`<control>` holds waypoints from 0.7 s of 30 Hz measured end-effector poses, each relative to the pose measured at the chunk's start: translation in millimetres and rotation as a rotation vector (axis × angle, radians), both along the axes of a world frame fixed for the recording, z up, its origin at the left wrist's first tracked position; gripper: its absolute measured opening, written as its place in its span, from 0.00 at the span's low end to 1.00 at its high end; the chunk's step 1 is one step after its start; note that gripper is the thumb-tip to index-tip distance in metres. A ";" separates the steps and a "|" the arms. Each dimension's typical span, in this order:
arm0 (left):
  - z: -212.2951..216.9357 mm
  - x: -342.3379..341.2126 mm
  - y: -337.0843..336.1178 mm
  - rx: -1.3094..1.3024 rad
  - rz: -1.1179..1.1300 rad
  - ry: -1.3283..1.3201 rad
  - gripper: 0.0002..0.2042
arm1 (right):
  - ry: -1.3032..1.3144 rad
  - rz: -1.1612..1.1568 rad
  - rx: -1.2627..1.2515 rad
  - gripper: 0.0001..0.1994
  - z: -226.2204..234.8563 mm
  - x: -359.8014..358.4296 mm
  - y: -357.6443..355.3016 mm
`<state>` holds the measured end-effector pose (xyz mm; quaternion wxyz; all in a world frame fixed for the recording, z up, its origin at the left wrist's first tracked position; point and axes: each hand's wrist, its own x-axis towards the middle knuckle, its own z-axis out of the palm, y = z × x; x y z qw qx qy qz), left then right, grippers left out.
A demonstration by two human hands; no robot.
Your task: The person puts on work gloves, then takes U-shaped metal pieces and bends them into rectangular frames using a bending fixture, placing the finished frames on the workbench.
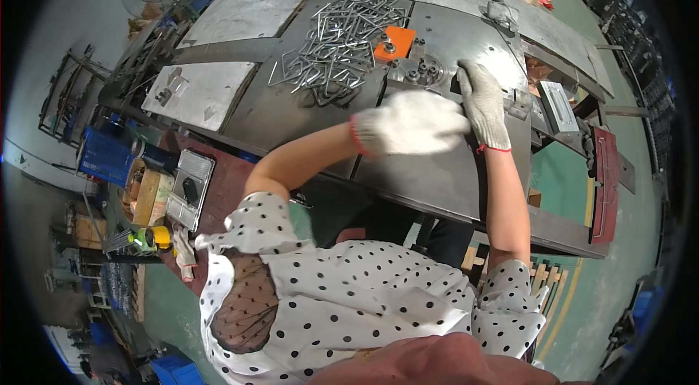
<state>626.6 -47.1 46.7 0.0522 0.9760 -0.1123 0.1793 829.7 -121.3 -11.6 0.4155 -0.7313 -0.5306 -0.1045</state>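
Note:
My left hand (pixel 413 123), in a white knit glove with a red cuff edge, is over the steel table just in front of a round metal fixture (pixel 422 73) with bolts. Motion smears its fingers, so whether it holds anything is unclear. To the right of the fixture, my right hand (pixel 483 102), gloved alike, is closed with its fingers together beside a dark edge; what they grip is hidden. An orange plate (pixel 395 43) lies just behind the fixture. Left of it spreads a heap of bent metal rods (pixel 338 42).
The steel worktable (pixel 284 112) reaches away in front of me. A small metal block (pixel 518 103) sits right of my right hand. At the left stand a metal tray (pixel 191 188), a cardboard box (pixel 151 195) and a blue crate (pixel 105 155). A red panel (pixel 604 185) stands at the right.

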 end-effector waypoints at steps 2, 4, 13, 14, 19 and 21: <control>3.8 -40.7 58.4 -0.143 -0.020 -0.240 0.09 | -0.017 0.013 -0.016 0.13 8.0 4.9 -4.6; 16.0 -73.1 95.2 -0.059 0.275 -0.176 0.08 | 0.028 0.061 -0.119 0.14 16.9 -2.6 -5.5; 9.4 -114.0 208.5 -0.169 0.311 -0.439 0.05 | 0.133 0.226 -0.501 0.17 54.4 -74.0 -6.5; 7.7 -109.9 211.3 -0.149 0.311 -0.436 0.05 | 0.139 0.344 -0.603 0.16 60.7 -79.0 -7.4; 0.1 -109.1 234.8 0.010 0.358 -0.305 0.09 | -0.504 0.244 -0.800 0.15 48.4 -122.1 -9.1; -7.3 -110.6 242.4 0.027 0.327 -0.311 0.09 | -0.578 0.222 -0.879 0.14 50.7 -130.7 -6.9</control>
